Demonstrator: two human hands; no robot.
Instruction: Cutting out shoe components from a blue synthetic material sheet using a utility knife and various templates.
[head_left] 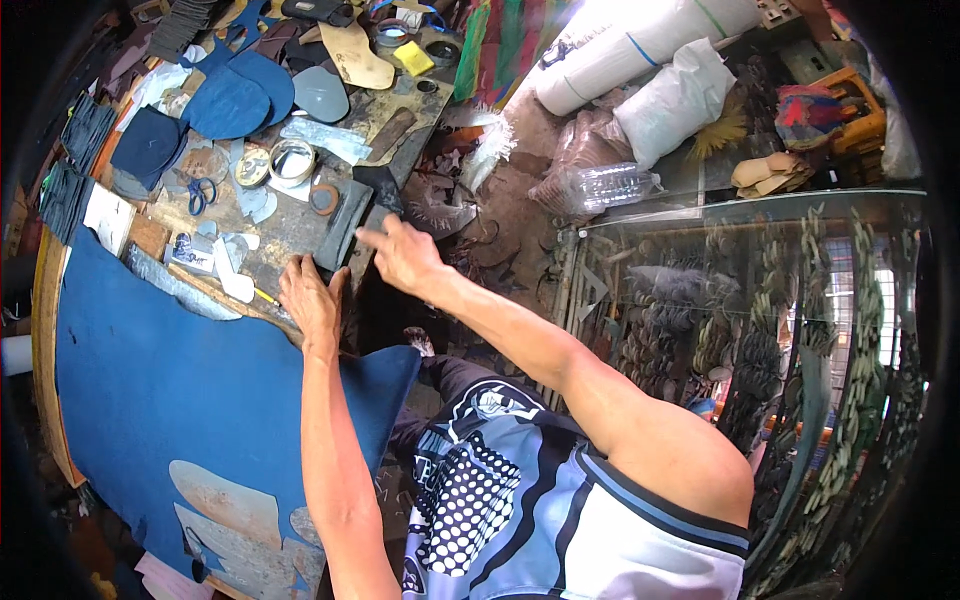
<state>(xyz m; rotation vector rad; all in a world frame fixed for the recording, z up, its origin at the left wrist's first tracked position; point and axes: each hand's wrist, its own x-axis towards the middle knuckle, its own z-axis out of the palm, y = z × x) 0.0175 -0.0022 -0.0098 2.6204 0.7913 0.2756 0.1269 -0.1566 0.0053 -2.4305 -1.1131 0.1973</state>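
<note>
A dark, flat rectangular block (345, 225) lies near the right edge of the cluttered worktable. My left hand (312, 298) rests at its near end, fingers laid out on the tabletop and thumb beside the block. At the block's right side is my right hand (405, 258), its fingers bent and slightly blurred around something dark that I cannot make out. A yellow pencil (266, 297) points toward my left fingers. Next to the block sits a brown ring-shaped piece (324, 199). Blue-handled scissors (202, 195) lie farther left.
A large blue sheet (190, 390) covers the table's near side, with grey cut pieces (225, 500) on it. Round tins (291, 162) and blue rounded pieces (228, 102) crowd the far side. A glass-topped case (740, 215) stands to the right, below white sacks (675, 100).
</note>
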